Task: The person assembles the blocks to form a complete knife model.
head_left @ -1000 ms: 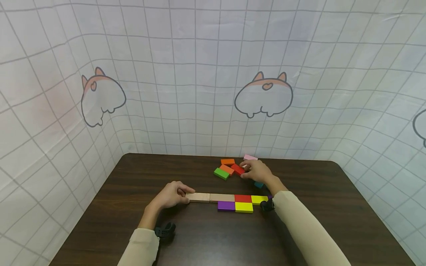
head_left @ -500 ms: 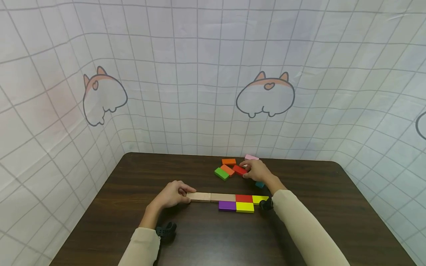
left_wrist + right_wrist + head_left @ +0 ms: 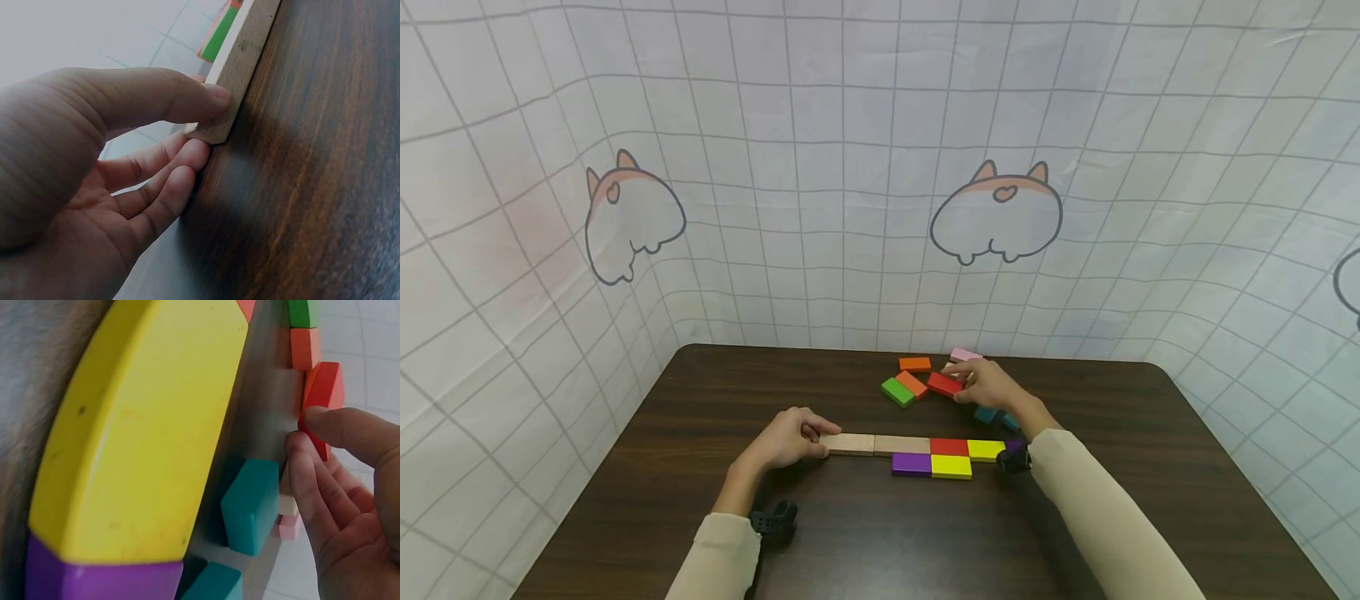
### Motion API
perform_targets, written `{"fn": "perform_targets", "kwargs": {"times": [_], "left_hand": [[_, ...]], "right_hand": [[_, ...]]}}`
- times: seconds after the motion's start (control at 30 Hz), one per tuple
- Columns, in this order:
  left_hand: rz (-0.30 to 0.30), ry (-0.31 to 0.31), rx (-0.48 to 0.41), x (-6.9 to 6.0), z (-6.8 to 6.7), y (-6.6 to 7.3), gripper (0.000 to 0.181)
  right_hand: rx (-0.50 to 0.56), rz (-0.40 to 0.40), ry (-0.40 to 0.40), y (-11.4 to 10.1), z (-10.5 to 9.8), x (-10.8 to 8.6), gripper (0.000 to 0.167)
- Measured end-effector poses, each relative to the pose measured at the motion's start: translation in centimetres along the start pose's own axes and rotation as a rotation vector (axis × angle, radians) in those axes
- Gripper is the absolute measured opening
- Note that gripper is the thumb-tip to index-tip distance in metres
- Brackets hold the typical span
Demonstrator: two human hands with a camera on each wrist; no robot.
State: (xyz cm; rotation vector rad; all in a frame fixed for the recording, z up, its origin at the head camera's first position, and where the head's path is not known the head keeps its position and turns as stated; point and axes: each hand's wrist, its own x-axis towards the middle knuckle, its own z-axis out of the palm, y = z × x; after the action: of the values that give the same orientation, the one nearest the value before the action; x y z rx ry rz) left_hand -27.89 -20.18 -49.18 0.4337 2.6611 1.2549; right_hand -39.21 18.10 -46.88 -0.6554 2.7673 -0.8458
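- In the head view, with 12 o'clock toward the wall cloth, the left hand pinches the left end of a plain wood block, thumb on its near side; the gap between thumb and fingers is about the block's width.
- From that hand, toward 3 o'clock, the row runs on with a second wood block, a flat red block, a far yellow block and a far purple block, partly covered.
- Against the row's 6 o'clock side lie a near purple block and a near yellow block, touching end to end.
- The right hand has its thumb and fingers nearly closed, pinching the right end of a loose red block, at 2 o'clock from the left hand; whether it is clear of the table cannot be told.
- Around the loose red block: an orange block and green block near 9 o'clock, another orange block at 10, a pink block at 1, a teal block at 4.
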Motion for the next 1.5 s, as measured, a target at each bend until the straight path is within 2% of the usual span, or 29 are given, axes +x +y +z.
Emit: {"fn": "perform_targets", "kwargs": {"times": [0.33,0.47,0.57,0.9,1.0,1.3,1.5], "left_hand": [[0.004,-0.004,0.005,0.0,0.0,0.0,0.028],[-0.004,-0.003,0.006,0.0,0.0,-0.1,0.028],[-0.013,-0.004,0.008,0.0,0.1,-0.1,0.028],[-0.032,0.006,0.028,0.2,0.2,-0.2,0.028],[-0.027,0.004,0.031,0.2,0.2,-0.1,0.028],[-0.024,0.007,0.012,0.2,0.2,-0.2,0.028],[-0.026,0.004,0.019,0.3,0.2,-0.3,0.028]], "right_hand": [[0.015,-0.072,-0.030,-0.3,-1.0,-3.0,0.046],[0.027,-0.103,-0.050,-0.4,-1.4,-4.8,0.045],[0.030,-0.097,-0.064,-0.4,-1.7,-6.3,0.044],[0.001,-0.169,-0.079,0.8,-2.1,-10.8,0.044],[0.011,-0.164,-0.085,0.9,-2.1,-11.9,0.042],[0.011,-0.126,-0.092,1.3,-1.1,-13.9,0.042],[0.011,-0.193,-0.093,1.6,-0.3,-14.5,0.040]]}}
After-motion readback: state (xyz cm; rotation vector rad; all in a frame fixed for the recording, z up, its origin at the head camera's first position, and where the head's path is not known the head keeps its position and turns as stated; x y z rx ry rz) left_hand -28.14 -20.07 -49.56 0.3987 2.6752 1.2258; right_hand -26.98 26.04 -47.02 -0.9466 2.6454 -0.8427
